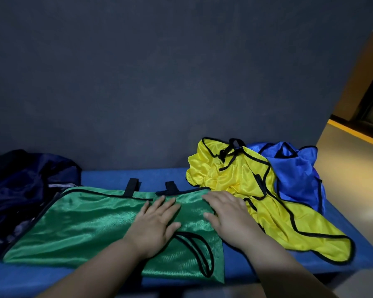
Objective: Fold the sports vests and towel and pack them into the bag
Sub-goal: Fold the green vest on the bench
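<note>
Head view: my left hand (157, 222) and right hand (226, 214) flat, fingers spread, pressing green vest (78, 224) part-folded on blue bench (230, 263); yellow vest (241, 179) and blue vest (295, 173) unfolded at right; dark bag (19, 188) left; nothing packed, towel unseen

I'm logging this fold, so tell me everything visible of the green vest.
The green vest is shiny, satin-like fabric with black trim and two black straps at its far edge. It lies flat on the blue surface, its right part folded over, showing a black-edged loop. The left hand and right hand press flat on it. Its left end meets the navy bag.
</note>
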A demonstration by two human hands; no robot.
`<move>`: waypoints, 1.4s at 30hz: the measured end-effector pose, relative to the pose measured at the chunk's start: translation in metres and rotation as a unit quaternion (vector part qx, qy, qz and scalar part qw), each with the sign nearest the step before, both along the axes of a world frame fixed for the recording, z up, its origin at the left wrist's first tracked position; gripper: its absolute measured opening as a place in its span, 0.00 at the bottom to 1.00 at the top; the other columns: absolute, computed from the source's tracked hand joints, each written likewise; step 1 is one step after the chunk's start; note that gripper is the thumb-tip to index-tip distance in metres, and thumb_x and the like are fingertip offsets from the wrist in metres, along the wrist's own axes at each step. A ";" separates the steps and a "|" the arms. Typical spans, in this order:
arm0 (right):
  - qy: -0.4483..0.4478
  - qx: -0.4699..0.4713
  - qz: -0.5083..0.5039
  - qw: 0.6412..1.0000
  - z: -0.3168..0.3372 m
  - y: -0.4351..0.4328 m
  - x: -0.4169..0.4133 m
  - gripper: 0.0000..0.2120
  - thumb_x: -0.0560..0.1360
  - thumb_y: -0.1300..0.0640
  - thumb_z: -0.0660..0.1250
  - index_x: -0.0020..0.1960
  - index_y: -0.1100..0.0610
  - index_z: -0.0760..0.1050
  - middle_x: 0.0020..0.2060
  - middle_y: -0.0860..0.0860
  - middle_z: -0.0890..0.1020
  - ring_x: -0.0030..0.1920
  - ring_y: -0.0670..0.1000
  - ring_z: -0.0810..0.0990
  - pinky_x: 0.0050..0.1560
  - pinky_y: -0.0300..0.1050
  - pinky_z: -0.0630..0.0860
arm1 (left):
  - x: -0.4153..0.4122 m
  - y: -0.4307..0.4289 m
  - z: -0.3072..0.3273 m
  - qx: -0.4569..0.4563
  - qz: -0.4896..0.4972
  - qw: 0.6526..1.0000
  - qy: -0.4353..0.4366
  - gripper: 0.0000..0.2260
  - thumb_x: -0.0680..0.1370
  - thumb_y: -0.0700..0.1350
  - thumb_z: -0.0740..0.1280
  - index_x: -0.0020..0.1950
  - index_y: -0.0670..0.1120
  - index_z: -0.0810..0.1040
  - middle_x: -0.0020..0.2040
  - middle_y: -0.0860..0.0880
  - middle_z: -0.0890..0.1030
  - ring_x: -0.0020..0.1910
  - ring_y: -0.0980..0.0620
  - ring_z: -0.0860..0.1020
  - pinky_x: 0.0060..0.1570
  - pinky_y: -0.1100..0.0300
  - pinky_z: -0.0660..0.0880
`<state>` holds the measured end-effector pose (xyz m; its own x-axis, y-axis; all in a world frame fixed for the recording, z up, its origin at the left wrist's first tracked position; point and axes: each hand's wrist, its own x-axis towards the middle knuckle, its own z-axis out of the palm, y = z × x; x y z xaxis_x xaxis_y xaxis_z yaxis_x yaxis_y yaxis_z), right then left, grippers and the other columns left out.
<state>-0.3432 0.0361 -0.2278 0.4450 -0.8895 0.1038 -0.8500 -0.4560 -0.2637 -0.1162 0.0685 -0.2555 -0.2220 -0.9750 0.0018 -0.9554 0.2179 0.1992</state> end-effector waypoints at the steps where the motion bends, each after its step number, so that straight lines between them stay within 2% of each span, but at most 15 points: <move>1: -0.020 -0.005 -0.019 1.000 0.001 -0.002 -0.001 0.23 0.83 0.45 0.53 0.76 0.45 0.58 0.74 0.42 0.62 0.75 0.46 0.55 0.73 0.48 0.52 | 0.002 -0.001 0.000 0.023 0.001 1.000 0.005 0.41 0.67 0.71 0.31 0.79 0.59 0.45 0.77 0.62 0.42 0.73 0.61 0.35 0.70 0.56 0.33; 4: -0.083 -0.013 -0.100 0.991 0.006 -0.012 -0.006 0.18 0.83 0.47 0.54 0.71 0.48 0.68 0.65 0.47 0.73 0.68 0.51 0.66 0.67 0.48 0.64 | 0.000 0.000 0.000 0.012 -0.005 1.000 0.004 0.43 0.66 0.73 0.29 0.79 0.59 0.44 0.76 0.63 0.40 0.74 0.60 0.34 0.72 0.53 0.31; 6: -0.091 -0.022 -0.128 0.987 0.009 -0.017 -0.006 0.14 0.82 0.48 0.55 0.59 0.50 0.76 0.53 0.48 0.80 0.58 0.53 0.73 0.54 0.47 0.71 | -0.006 0.002 0.002 -0.046 -0.002 0.999 0.000 0.39 0.70 0.72 0.33 0.78 0.60 0.52 0.75 0.64 0.47 0.78 0.56 0.42 0.72 0.54 0.35; 8: -0.072 -0.023 -0.137 0.988 0.012 -0.020 -0.003 0.14 0.82 0.47 0.56 0.47 0.51 0.77 0.40 0.47 0.79 0.45 0.52 0.75 0.40 0.47 0.69 | -0.016 0.000 0.008 -0.108 -0.018 0.994 0.024 0.32 0.75 0.68 0.41 0.74 0.58 0.64 0.75 0.62 0.60 0.76 0.53 0.54 0.71 0.57 0.43; 11: -0.054 0.025 -0.151 0.987 0.021 -0.021 0.002 0.17 0.81 0.46 0.57 0.37 0.50 0.69 0.31 0.46 0.72 0.33 0.49 0.70 0.29 0.45 0.61 | -0.031 -0.018 0.021 -0.123 -0.037 0.988 0.084 0.22 0.80 0.61 0.50 0.68 0.56 0.71 0.69 0.60 0.70 0.70 0.57 0.59 0.67 0.59 0.52; 13: -0.052 0.062 -0.156 0.984 0.026 -0.020 0.002 0.18 0.80 0.45 0.59 0.34 0.51 0.67 0.31 0.47 0.73 0.33 0.49 0.71 0.30 0.44 0.64 | -0.042 -0.036 0.030 -0.104 -0.006 0.988 0.112 0.16 0.82 0.56 0.55 0.68 0.55 0.70 0.68 0.58 0.71 0.69 0.55 0.61 0.65 0.56 0.56; 15: -0.050 0.103 -0.156 0.981 0.028 -0.016 0.000 0.17 0.77 0.44 0.64 0.35 0.53 0.69 0.32 0.47 0.75 0.34 0.51 0.73 0.35 0.45 0.69 | -0.051 -0.056 0.035 -0.069 0.043 0.989 0.121 0.17 0.82 0.55 0.56 0.71 0.53 0.68 0.69 0.55 0.71 0.69 0.52 0.62 0.64 0.54 0.57; 19: -0.030 0.156 -0.148 0.976 0.024 -0.006 -0.002 0.16 0.73 0.41 0.67 0.36 0.51 0.71 0.32 0.49 0.76 0.34 0.51 0.75 0.37 0.44 0.73 | -0.059 -0.087 0.035 0.069 0.087 0.991 0.081 0.19 0.81 0.61 0.55 0.66 0.52 0.71 0.63 0.49 0.76 0.67 0.47 0.67 0.63 0.47 0.59; 22: -0.014 0.155 -0.140 0.978 0.020 -0.003 -0.002 0.15 0.72 0.39 0.68 0.38 0.50 0.73 0.34 0.47 0.75 0.36 0.50 0.75 0.37 0.45 0.71 | -0.063 -0.091 0.031 0.107 0.063 0.992 0.029 0.19 0.79 0.63 0.58 0.63 0.53 0.73 0.59 0.50 0.77 0.65 0.47 0.68 0.62 0.46 0.59; 26: 0.001 0.148 -0.129 0.980 0.021 0.000 -0.002 0.18 0.72 0.39 0.68 0.48 0.55 0.77 0.38 0.47 0.75 0.38 0.50 0.73 0.39 0.45 0.70 | -0.059 -0.092 0.027 0.067 0.065 0.991 0.095 0.10 0.79 0.59 0.61 0.53 0.55 0.73 0.52 0.53 0.76 0.60 0.49 0.70 0.60 0.49 0.59; 31: 0.005 0.136 -0.122 0.983 0.025 0.001 -0.002 0.20 0.75 0.40 0.66 0.34 0.51 0.64 0.32 0.47 0.70 0.33 0.49 0.69 0.31 0.45 0.62 | -0.051 -0.098 0.040 0.017 0.113 0.971 0.211 0.07 0.81 0.57 0.60 0.51 0.55 0.67 0.46 0.52 0.76 0.49 0.50 0.68 0.57 0.55 0.57; 34: -0.020 0.132 -0.129 0.983 0.028 -0.003 -0.007 0.20 0.77 0.39 0.63 0.35 0.51 0.62 0.33 0.48 0.69 0.33 0.49 0.68 0.31 0.45 0.61 | -0.054 -0.105 0.037 -0.032 0.108 0.974 0.195 0.08 0.81 0.57 0.60 0.52 0.54 0.67 0.47 0.52 0.75 0.56 0.49 0.70 0.55 0.56 0.55; 36: -0.008 0.130 -0.131 0.983 0.030 -0.003 -0.012 0.19 0.76 0.37 0.63 0.38 0.51 0.65 0.35 0.47 0.72 0.37 0.50 0.71 0.33 0.46 0.63 | -0.058 -0.105 0.030 -0.083 0.112 0.974 0.177 0.11 0.80 0.57 0.61 0.58 0.53 0.68 0.55 0.54 0.73 0.63 0.52 0.67 0.57 0.56 0.53; 39: -0.013 0.081 -0.136 0.987 0.029 -0.003 -0.015 0.17 0.73 0.37 0.66 0.48 0.49 0.68 0.45 0.45 0.75 0.48 0.50 0.73 0.43 0.46 0.68 | -0.057 -0.093 0.020 -0.157 0.091 0.971 0.154 0.17 0.80 0.55 0.61 0.67 0.52 0.66 0.65 0.55 0.67 0.67 0.53 0.61 0.64 0.55 0.51; 42: -0.033 -0.031 -0.064 0.997 0.017 -0.004 -0.012 0.23 0.74 0.35 0.62 0.64 0.46 0.67 0.61 0.43 0.71 0.66 0.47 0.64 0.65 0.44 0.64 | -0.043 -0.070 0.010 -0.188 0.031 0.973 0.131 0.18 0.79 0.57 0.56 0.67 0.52 0.68 0.67 0.55 0.68 0.68 0.51 0.64 0.67 0.52 0.56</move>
